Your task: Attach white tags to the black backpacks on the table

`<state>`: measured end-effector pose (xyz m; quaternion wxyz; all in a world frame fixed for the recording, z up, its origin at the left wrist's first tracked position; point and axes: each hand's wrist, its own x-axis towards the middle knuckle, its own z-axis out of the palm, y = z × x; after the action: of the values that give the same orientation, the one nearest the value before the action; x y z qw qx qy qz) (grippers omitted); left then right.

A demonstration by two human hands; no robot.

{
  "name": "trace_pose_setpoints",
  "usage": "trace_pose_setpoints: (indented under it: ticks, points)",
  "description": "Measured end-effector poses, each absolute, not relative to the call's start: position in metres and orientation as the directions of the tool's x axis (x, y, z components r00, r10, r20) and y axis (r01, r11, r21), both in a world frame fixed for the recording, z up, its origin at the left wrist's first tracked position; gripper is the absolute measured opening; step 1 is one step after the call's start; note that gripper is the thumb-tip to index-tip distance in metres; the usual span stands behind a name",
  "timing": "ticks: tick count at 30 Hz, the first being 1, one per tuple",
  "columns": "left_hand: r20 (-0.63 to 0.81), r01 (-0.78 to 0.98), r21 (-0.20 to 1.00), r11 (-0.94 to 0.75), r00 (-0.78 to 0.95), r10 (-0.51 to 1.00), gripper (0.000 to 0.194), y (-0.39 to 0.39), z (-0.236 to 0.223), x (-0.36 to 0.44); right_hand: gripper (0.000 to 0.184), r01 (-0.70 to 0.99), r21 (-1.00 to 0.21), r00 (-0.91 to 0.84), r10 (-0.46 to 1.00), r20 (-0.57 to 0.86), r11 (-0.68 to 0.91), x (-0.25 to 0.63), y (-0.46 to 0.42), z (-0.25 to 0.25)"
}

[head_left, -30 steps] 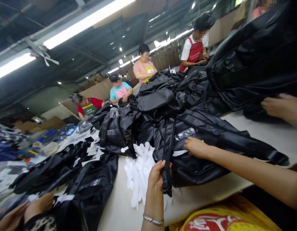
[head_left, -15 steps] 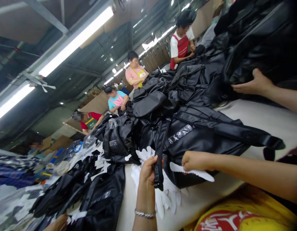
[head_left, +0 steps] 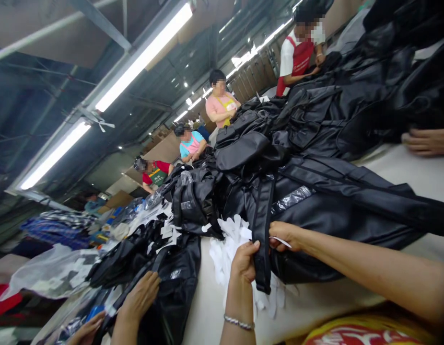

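My left hand (head_left: 245, 261), with a braided bracelet at the wrist, is closed on a black backpack strap (head_left: 263, 230) near its lower end. Just right of the strap, my right hand (head_left: 286, 235) pinches a thin white strip (head_left: 282, 242), seen nearly edge-on. My right fingertips are close behind the strap's edge, so whether they touch it is hidden. The strap belongs to a black backpack (head_left: 337, 211) lying on the table, with a shiny clear-film patch (head_left: 293, 199) on it. Beneath and behind my left hand spreads a pile of white strips (head_left: 222, 258).
Black backpacks (head_left: 243, 148) are heaped along the pale table (head_left: 196, 311). At left, another person's hands (head_left: 141, 297) handle a backpack strap; at right, a blurred hand (head_left: 428, 142) rests near the table. Several people in aprons (head_left: 303, 55) stand across the heap. A plastic bag (head_left: 45, 273) lies far left.
My right hand has brought the white strip left, up against the strap, and turned it edge-on. The view has shifted left. The neighbour's hands at left have come further into sight.
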<state>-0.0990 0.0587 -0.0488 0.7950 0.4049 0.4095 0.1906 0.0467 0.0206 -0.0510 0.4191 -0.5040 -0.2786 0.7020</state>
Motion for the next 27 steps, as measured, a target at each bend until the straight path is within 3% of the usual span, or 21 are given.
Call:
trace_pose_setpoints:
  ticks: [4, 9, 12, 14, 18, 20, 24, 27]
  points:
    - [-0.452, -0.047, 0.817, 0.575, 0.568, 0.688, 0.025, 0.057, -0.057, -0.096, 0.014, -0.232, -0.836, -0.161, 0.868, -0.470, -0.496, 0.051, 0.026, -0.057]
    - [-0.424, -0.068, 0.847, 0.527, 0.510, 0.748, 0.033, 0.060, -0.067, -0.097, 0.000, -0.085, -0.863, -0.025, 0.867, -0.498, -0.498, 0.057, 0.021, -0.060]
    - [-0.426, -0.058, 0.859, 0.509, 0.471, 0.772, 0.032, 0.060, -0.071, -0.098, 0.004, 0.005, -0.880, 0.046, 0.879, -0.474, -0.475, 0.061, 0.006, -0.057]
    - [-0.410, -0.056, 0.870, 0.489, 0.470, 0.782, 0.034, 0.059, -0.073, -0.099, 0.005, 0.125, -0.899, 0.110, 0.906, -0.408, -0.420, 0.061, -0.003, -0.055]
    - [-0.371, -0.069, 0.887, 0.456, 0.481, 0.794, 0.039, 0.054, -0.079, -0.096, 0.007, 0.423, -0.889, 0.155, 0.981, -0.119, -0.175, 0.058, -0.008, -0.051]
    - [-0.319, -0.099, 0.906, 0.412, 0.480, 0.817, 0.041, 0.053, -0.082, -0.094, 0.008, 0.367, -0.913, 0.119, 0.982, -0.145, -0.179, 0.054, -0.003, -0.047]
    - [-0.227, -0.091, 0.952, 0.294, 0.437, 0.870, 0.035, 0.052, -0.088, -0.093, 0.016, 0.028, -0.893, -0.013, 0.893, -0.450, -0.449, 0.042, 0.013, -0.034]
    - [-0.160, -0.060, 0.979, 0.196, 0.377, 0.912, 0.030, 0.054, -0.093, -0.093, 0.016, 0.060, -0.868, -0.041, 0.868, -0.495, -0.493, 0.033, 0.026, -0.033]
